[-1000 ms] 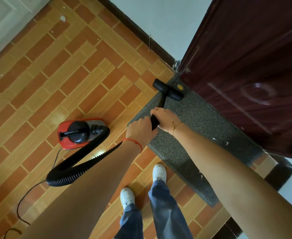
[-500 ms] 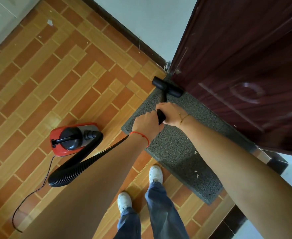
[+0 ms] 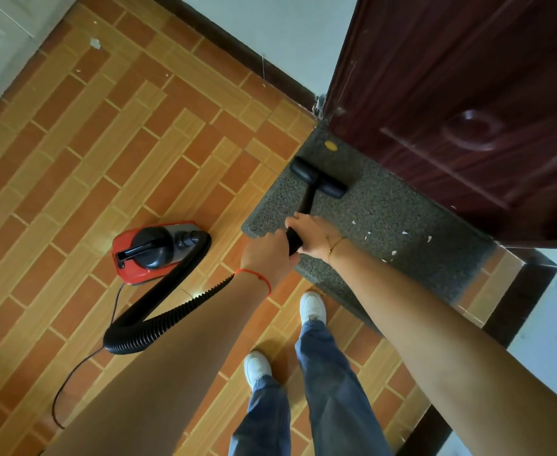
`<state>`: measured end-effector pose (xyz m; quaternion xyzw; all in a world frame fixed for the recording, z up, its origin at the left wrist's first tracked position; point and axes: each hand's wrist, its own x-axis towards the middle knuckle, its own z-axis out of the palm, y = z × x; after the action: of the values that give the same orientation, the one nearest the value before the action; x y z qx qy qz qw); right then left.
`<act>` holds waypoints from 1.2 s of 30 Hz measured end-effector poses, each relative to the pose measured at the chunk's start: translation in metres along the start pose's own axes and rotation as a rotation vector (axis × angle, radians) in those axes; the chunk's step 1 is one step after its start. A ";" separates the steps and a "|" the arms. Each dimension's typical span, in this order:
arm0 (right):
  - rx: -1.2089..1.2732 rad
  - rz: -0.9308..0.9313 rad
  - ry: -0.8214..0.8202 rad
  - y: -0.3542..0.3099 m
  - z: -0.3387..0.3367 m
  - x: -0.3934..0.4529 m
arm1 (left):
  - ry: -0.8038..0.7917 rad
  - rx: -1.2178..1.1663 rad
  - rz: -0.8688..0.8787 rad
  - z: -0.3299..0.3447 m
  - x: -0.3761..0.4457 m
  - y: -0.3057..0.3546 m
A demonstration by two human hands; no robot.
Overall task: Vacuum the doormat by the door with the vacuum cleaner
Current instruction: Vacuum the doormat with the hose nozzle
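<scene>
On the tiled floor, seen from the head camera, a grey doormat (image 3: 385,222) is laid along the foot of a dark red door (image 3: 468,93), one long edge tucked just beside the door's bottom edge. The black floor nozzle (image 3: 318,177) of the vacuum cleaner is pressed flat on the far end of the mat, near the corner where door and wall meet. A small yellow spot (image 3: 331,145) is seen on the mat just beyond the nozzle. Pale scraps (image 3: 402,232) are scattered over the mat's surface further along, towards the door's open edge.

The black wand (image 3: 306,202) is gripped by both hands. The left hand (image 3: 265,250) is wrapped around it lower down, fingers closed tight about the tube, with a red string worn at the wrist. The right hand (image 3: 313,236) is closed around the wand just above, touching the left, with a thin gold bracelet at the wrist.

The red and black vacuum cleaner (image 3: 153,250) is set on the tiles to the left of the mat, apart from it. A ribbed black hose (image 3: 158,319) is looped from its front round to the hands. A thin power cord (image 3: 73,373) is trailed across the floor behind it.

Two white shoes (image 3: 311,306) and blue jeans are visible below, one shoe placed just beside the mat's near edge.
</scene>
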<state>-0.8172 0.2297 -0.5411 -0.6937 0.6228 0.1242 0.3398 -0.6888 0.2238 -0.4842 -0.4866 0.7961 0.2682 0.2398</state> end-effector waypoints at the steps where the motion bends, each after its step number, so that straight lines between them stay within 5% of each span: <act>1: 0.003 0.005 -0.001 -0.010 0.007 -0.006 | -0.005 0.001 0.004 0.006 -0.010 -0.005; 23: 0.123 -0.180 -0.009 -0.183 0.114 -0.087 | -0.018 0.161 0.117 0.088 -0.184 -0.124; 36: 0.112 -0.067 0.000 -0.098 0.070 -0.063 | 0.007 0.113 0.103 0.060 -0.106 -0.062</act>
<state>-0.7186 0.3221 -0.5240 -0.6940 0.6052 0.0777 0.3822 -0.5822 0.3085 -0.4726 -0.4315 0.8349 0.2331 0.2499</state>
